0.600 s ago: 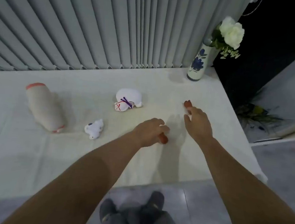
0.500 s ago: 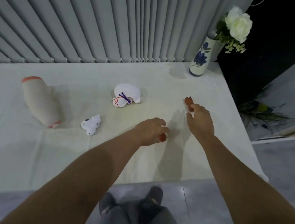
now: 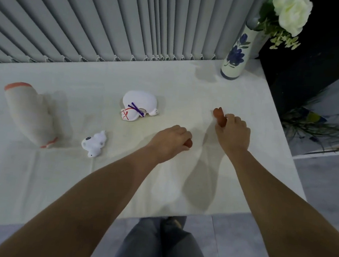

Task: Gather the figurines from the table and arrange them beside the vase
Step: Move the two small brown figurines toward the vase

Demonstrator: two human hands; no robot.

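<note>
Head view: gathering step. Left hand point(image 3: 169, 141) grip clamped on a red figurine point(image 3: 188, 143); right hand point(image 3: 233, 131) likewise on another point(image 3: 218, 116), mid-desk toward the right edge. Next, probably carry both to the vase point(image 3: 235, 54) at the far right corner; three figurines wait left.

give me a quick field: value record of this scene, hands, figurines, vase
left hand: closed on a small orange-brown figurine, mostly hidden
right hand: holding an orange-brown figurine
loose figurines: large beige one, white one with purple ribbon and small white one, all lying down
vase: upright, far right corner, white flowers
beside vase: nothing placed yet
</note>
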